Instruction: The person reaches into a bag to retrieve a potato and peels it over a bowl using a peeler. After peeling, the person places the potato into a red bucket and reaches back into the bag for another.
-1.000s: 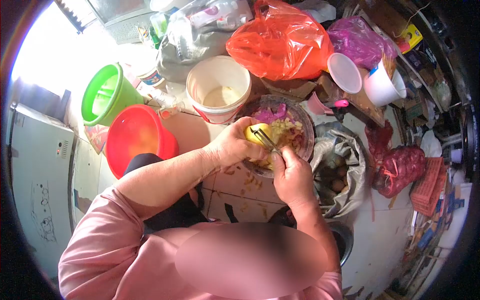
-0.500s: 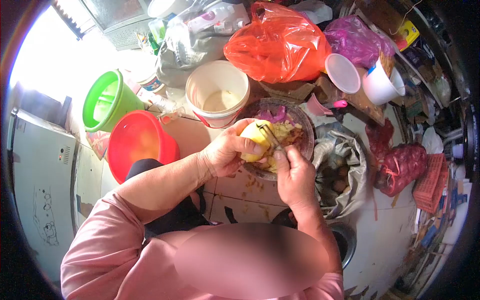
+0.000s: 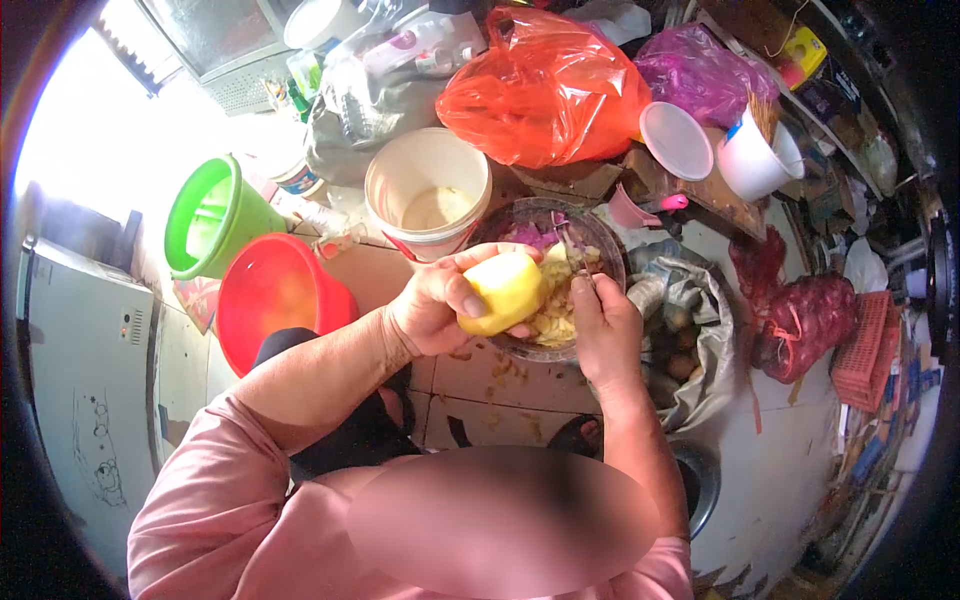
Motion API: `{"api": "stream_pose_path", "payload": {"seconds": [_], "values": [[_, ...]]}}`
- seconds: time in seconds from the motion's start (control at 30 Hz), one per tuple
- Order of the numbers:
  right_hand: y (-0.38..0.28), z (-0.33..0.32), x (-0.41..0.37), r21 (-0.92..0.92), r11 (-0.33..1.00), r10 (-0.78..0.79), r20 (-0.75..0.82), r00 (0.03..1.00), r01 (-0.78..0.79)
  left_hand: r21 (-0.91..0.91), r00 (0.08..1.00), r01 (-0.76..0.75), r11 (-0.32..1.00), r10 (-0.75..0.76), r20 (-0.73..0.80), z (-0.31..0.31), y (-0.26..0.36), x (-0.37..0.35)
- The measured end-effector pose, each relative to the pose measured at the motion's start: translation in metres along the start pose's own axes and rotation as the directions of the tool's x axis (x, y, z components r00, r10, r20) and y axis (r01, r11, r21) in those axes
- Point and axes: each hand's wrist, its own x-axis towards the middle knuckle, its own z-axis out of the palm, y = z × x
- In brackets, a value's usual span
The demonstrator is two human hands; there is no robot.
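Here, gripping 1 peeled yellow potato (image 3: 505, 292) in the left hand (image 3: 440, 302), with thumb and fingers curved around its sides, over the left rim of a round basin (image 3: 617, 250). Pinching a slim peeler (image 3: 576, 260) in the right hand (image 3: 610, 328), between thumb and bent fingers, just beside the potato but apart from it. Below, in the basin, note yellow pieces (image 3: 552, 328) and something purple (image 3: 530, 237). To the right, see a grey sack (image 3: 715, 375). Farther off, find a white bucket (image 3: 425, 150), with a red tub (image 3: 340, 300) and a green tub (image 3: 252, 222) to its left. Beyond, notice a red-orange bag (image 3: 550, 95).
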Motion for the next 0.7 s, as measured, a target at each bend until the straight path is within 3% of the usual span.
{"api": "stream_pose_path", "payload": {"seconds": [0.07, 0.1, 0.17, 0.33, 0.4, 0.47, 0.53, 0.57, 0.6, 0.67, 0.7], "values": [[-0.008, -0.001, -0.004, 0.057, 0.998, -0.007, -0.006, 1.0, 0.007, -0.121, 1.0, 0.02, 0.992, -0.019, 0.017, -0.001, 0.003, 0.002], [-0.01, -0.001, -0.007, 0.06, 0.994, -0.09, -0.03, 0.995, 0.092, -0.119, 1.0, 0.021, 0.993, -0.019, 0.016, -0.001, 0.003, 0.002], [-0.02, -0.002, -0.014, 0.055, 0.98, -0.187, -0.068, 0.98, 0.191, -0.216, 0.994, -0.035, 0.976, 0.011, -0.112, -0.001, 0.001, 0.002], [-0.015, 0.009, -0.021, -0.027, 0.967, -0.253, -0.066, 0.965, 0.252, -0.067, 0.982, -0.066, 0.996, 0.053, -0.179, 0.0, -0.007, 0.004], [-0.015, 0.011, -0.024, -0.179, 0.945, -0.288, -0.065, 0.955, 0.273, -0.033, 0.981, -0.063, 0.997, 0.056, -0.184, 0.002, -0.011, 0.005], [-0.014, 0.01, -0.021, -0.209, 0.947, -0.258, -0.053, 0.965, 0.243, 0.037, 0.963, -0.069, 0.997, 0.076, -0.258, 0.006, -0.015, 0.005], [-0.005, 0.01, -0.015, -0.315, 0.929, -0.218, -0.049, 0.975, 0.192, 0.105, 0.975, -0.068, 0.992, 0.089, -0.203, 0.009, -0.015, 0.0], [0.009, 0.004, -0.003, -0.447, 0.894, 0.016, 0.056, 0.998, 0.011, 0.175, 0.984, -0.075, 0.982, 0.102, -0.146, 0.011, -0.015, -0.001], [0.032, 0.002, 0.009, -0.343, 0.931, 0.132, -0.004, 0.991, -0.126, 0.18, 0.992, -0.078, 0.981, 0.094, -0.079, 0.014, -0.016, -0.002], [0.03, -0.002, 0.014, -0.293, 0.948, 0.101, -0.092, 0.991, -0.123, 0.103, 0.981, -0.101, 0.99, 0.117, -0.157, 0.008, -0.014, 0.001], [0.025, -0.002, 0.013, -0.289, 0.956, 0.016, -0.118, 0.993, -0.05, 0.097, 0.977, -0.117, 0.988, 0.132, -0.17, 0.005, -0.014, 0.0]]}}
